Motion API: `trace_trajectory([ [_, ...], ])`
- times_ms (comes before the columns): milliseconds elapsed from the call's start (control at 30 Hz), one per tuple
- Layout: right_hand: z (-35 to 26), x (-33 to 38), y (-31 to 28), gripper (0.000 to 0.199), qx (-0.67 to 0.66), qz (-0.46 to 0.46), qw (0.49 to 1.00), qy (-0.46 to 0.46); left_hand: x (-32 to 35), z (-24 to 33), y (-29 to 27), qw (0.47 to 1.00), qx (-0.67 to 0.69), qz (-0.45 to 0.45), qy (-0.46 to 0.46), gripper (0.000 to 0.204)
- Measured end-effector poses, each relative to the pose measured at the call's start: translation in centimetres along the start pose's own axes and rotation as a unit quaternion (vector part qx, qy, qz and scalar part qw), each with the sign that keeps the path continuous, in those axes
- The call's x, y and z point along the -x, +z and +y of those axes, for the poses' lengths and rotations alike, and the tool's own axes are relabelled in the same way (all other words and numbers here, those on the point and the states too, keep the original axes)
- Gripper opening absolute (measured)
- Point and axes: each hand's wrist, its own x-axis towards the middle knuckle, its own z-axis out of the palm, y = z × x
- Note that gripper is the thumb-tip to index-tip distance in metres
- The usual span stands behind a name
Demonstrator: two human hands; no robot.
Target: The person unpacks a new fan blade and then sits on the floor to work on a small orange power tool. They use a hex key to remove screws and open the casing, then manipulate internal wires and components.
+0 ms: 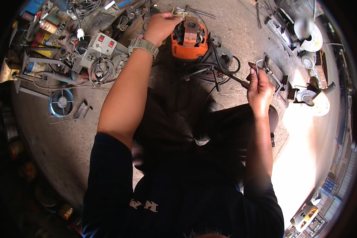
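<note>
An orange machine (pixel 189 50) with a rusty metal block (pixel 190 32) on top stands on the floor in front of me. My left hand (pixel 161 28) reaches to its far left side. Thumb and fingertips are pinched together there; whatever they hold is too small to make out. To the right of the machine, my right hand (pixel 260 90) is closed around a thin bent metal hex key (pixel 259 62), its short end sticking up past the fingers. A dark rod (pixel 238 80) runs from the machine's side up to this hand; whether I grip it cannot be told.
At left lie a grey switch box (pixel 102 44) with red switches, coiled cable (pixel 101 70) and a round blue-rimmed fan (pixel 61 102). Rightward are a metal frame (pixel 276 75), an angle grinder (pixel 306 97) and a white disc (pixel 314 39). My legs are bent close to the machine.
</note>
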Motion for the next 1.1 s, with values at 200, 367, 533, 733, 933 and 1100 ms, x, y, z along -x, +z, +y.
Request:
trace_trajectory([
  [200, -0.4, 0.0, -0.2, 0.015, -0.004, 0.002, 1.0, 0.006, 0.4, 1.1, 0.1, 0.999, 0.01, 0.016, -0.028, 0.033],
  [367, -0.2, 0.0, -0.2, 0.015, -0.016, 0.007, 1.0, 0.0, 0.2, 1.1, -0.1, 0.997, -0.053, 0.002, -0.053, 0.038],
  [533, 0.3, 0.1, 0.0, 0.018, -0.019, 0.011, 1.0, -0.012, -0.1, 0.6, -0.1, 0.998, -0.018, -0.006, -0.054, 0.033],
  [733, 0.4, 0.1, 0.0, 0.018, -0.023, 0.007, 1.0, -0.009, -0.4, 0.8, -0.4, 0.995, 0.03, -0.033, -0.086, 0.021],
  [933, 0.2, 0.1, 0.0, 0.017, -0.028, 0.011, 0.999, -0.01, -1.0, 0.4, -0.6, 0.991, 0.074, -0.03, -0.11, 0.02],
  [1100, 0.1, 0.0, -0.1, 0.017, -0.023, 0.004, 1.0, -0.003, -0.9, 0.7, -0.5, 0.987, 0.1, -0.024, -0.126, 0.018],
])
